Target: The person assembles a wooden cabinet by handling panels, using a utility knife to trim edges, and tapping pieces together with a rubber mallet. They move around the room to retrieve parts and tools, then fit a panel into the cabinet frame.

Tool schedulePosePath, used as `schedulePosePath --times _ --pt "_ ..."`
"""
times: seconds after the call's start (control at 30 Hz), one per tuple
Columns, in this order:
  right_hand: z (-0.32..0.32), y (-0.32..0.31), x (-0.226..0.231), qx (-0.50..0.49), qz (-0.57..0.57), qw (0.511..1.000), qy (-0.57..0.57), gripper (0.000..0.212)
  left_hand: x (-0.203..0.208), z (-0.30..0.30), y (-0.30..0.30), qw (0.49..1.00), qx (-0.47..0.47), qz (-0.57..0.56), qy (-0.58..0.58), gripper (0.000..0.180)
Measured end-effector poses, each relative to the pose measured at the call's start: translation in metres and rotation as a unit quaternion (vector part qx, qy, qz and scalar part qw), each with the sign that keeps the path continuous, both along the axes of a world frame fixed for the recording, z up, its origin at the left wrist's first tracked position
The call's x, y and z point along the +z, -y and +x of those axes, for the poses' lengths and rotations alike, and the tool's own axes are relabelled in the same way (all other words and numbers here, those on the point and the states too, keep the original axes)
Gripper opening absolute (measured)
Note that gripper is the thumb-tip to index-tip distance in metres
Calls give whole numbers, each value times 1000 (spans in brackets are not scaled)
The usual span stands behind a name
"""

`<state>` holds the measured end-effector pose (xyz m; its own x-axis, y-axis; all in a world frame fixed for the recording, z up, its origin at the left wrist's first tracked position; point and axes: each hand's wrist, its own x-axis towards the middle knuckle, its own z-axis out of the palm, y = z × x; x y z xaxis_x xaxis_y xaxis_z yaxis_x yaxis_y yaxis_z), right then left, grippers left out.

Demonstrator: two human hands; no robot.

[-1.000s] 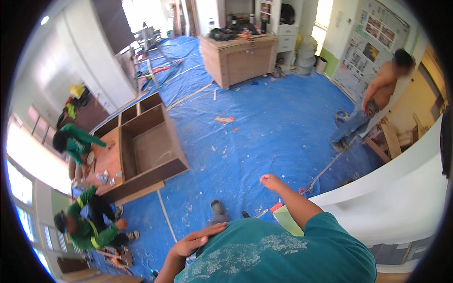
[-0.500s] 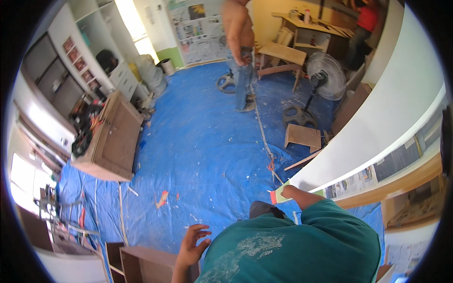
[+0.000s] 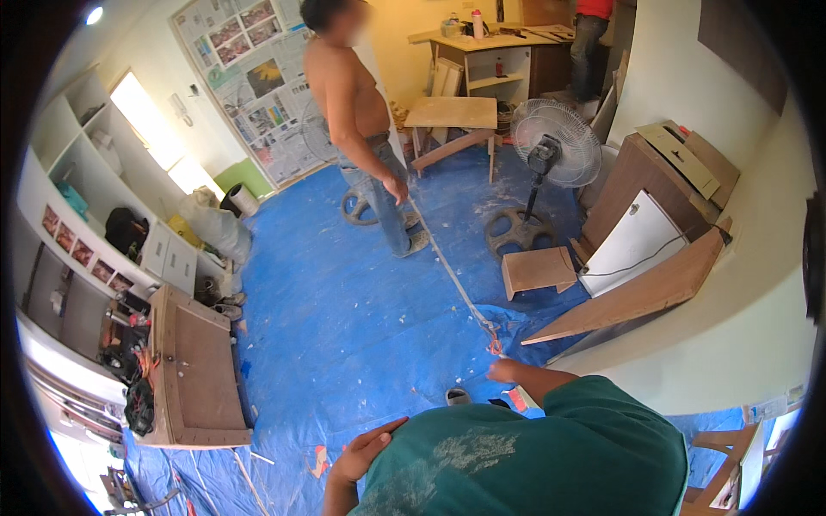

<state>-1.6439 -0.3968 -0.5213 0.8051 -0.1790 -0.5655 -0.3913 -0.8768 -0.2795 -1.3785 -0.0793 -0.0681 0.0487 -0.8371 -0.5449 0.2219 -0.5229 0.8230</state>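
Observation:
My left hand [image 3: 365, 452] rests against the side of my dusty green shirt [image 3: 533, 456], its fingers stretched out and nothing in it. My right hand [image 3: 505, 370] hangs in front of me above the blue floor sheet [image 3: 344, 301]. Its fingers are too small and turned down to make out, and I see no object in it. Beyond that hand, an orange tangle [image 3: 494, 340] lies at the near end of a long pale strip on the sheet. A dark slipper [image 3: 458, 396] shows below my shirt's edge.
A shirtless person [image 3: 353, 112] stands ahead beside a wooden table [image 3: 454, 113]; another in red [image 3: 588, 52] is behind. A pedestal fan [image 3: 551, 155], a low wooden stool [image 3: 540, 270] and a leaning wooden board [image 3: 637, 288] are at right. A wooden cabinet [image 3: 202, 365] lies left.
My view has tilted up and moved past the white wall's edge, showing the boards behind it. My left hand has come onto my shirt; my right hand has left the wall corner.

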Motion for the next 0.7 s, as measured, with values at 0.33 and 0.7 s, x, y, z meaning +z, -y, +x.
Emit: schedulePosePath --times 0.33,0.7 --pt "92 141 41 -204 16 978 42 38 -101 173 118 977 128 -115 126 33" --pt "74 142 61 -491 12 863 -123 51 -104 371 375 974 -89 -173 114 50"
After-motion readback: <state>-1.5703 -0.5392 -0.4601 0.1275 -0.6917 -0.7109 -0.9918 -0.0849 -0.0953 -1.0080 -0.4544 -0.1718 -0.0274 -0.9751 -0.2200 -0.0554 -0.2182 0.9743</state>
